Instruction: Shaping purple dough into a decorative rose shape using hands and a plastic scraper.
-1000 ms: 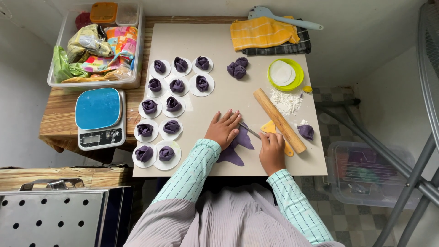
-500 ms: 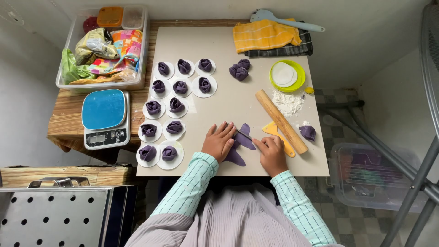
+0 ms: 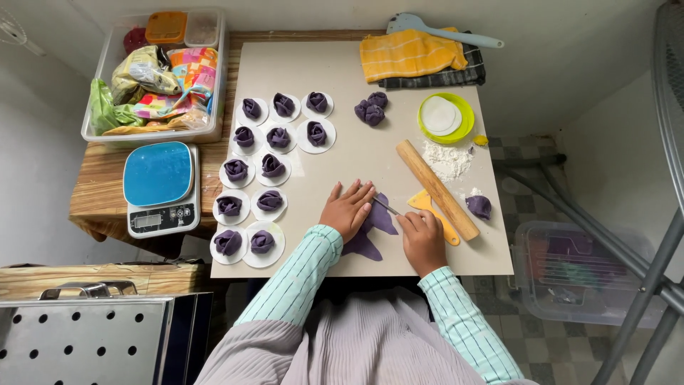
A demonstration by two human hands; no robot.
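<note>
Fingers [image 3: 356,194] flat on purple dough [image 3: 377,221], near board's front edge [image 3: 370,273].

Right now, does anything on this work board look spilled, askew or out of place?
Only small things: loose white flour is scattered on the board by the rolling pin, and a small yellow bit lies beside the green dish. The shaped purple pieces sit tidily.

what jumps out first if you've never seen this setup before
The purple dough buns, each on a white paper round, lined up in rows on the beige board's left half. Near the front edge, the left hand presses flat a sheet of purple dough while the right hand holds a thin blade to it, beside a wooden rolling pin.
</note>
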